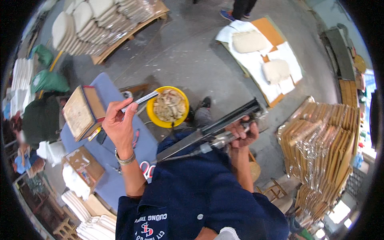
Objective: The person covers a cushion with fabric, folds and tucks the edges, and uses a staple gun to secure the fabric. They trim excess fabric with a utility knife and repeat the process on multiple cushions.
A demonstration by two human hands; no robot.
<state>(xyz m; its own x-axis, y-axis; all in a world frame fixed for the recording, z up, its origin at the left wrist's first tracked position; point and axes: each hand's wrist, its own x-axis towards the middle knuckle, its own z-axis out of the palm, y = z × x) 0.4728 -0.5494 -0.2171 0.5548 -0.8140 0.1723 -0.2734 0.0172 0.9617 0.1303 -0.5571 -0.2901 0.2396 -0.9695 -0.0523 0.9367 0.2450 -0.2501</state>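
Held up above the blue-covered table, my left hand (122,126) pinches a narrow silver strip of staples (144,102) between thumb and fingers. My right hand (242,134) is wrapped round the grip of a long dark pneumatic staple gun (236,114). The gun lies slantwise before my body, its head toward the upper right and its long rail toward my left. A metal air coupling (221,141) with a hose hangs below the rail. The staple strip is apart from the gun.
A yellow tub (149,114) of pale scraps stands ahead. On the blue table (106,154) are a wooden box (82,112), a cardboard box (86,166) and scissors (147,170). Wrapped panels (316,148) stack at right; a low padded platform (294,72) is ahead right, a person's feet (228,15) beyond.
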